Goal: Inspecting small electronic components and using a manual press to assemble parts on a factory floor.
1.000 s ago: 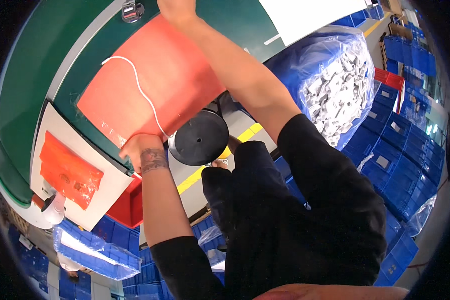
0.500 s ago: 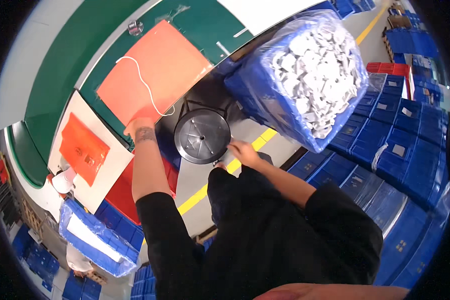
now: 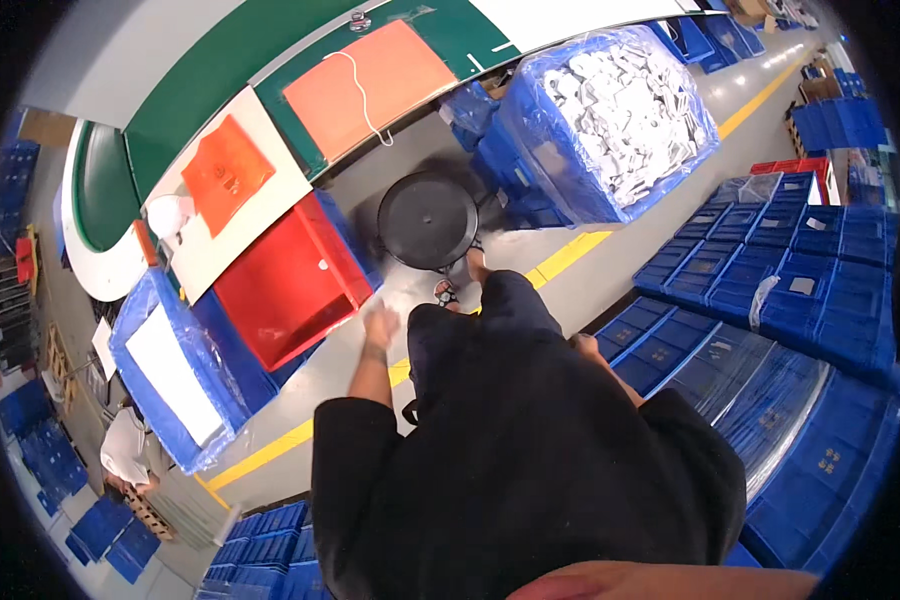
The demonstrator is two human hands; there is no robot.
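Standing beside a green-topped workbench (image 3: 460, 35), the person has the left hand (image 3: 381, 325) near the outer corner of an open, rectangular red plastic bin (image 3: 290, 285); its fingers look loose and holding nothing, though blurred. The right hand (image 3: 587, 346) is beside the thigh, near stacked blue plastic crates (image 3: 660, 350); the body partly covers it, so its grip cannot be told. The bin sits between a flat cream board (image 3: 285, 185) and a round black stool (image 3: 427, 220).

Its walls look stiff and smooth, probably light for their bulk and hardly fragile; opposite rims would offer the surest hold. The crates seem just as rigid, likely heavier if filled, and best taken by their upper edges.

On the bench lies a flat orange-red sheet (image 3: 395, 75), with a thin white cord (image 3: 361, 100) drooping past its edge. A yellow stripe (image 3: 570, 255) crosses the grey floor (image 3: 335, 350). Beyond the stool, a plastic-lined blue container (image 3: 545, 150) is heaped with white pieces (image 3: 630, 120); a pale-topped co-worker (image 3: 125, 447) bends at far left.
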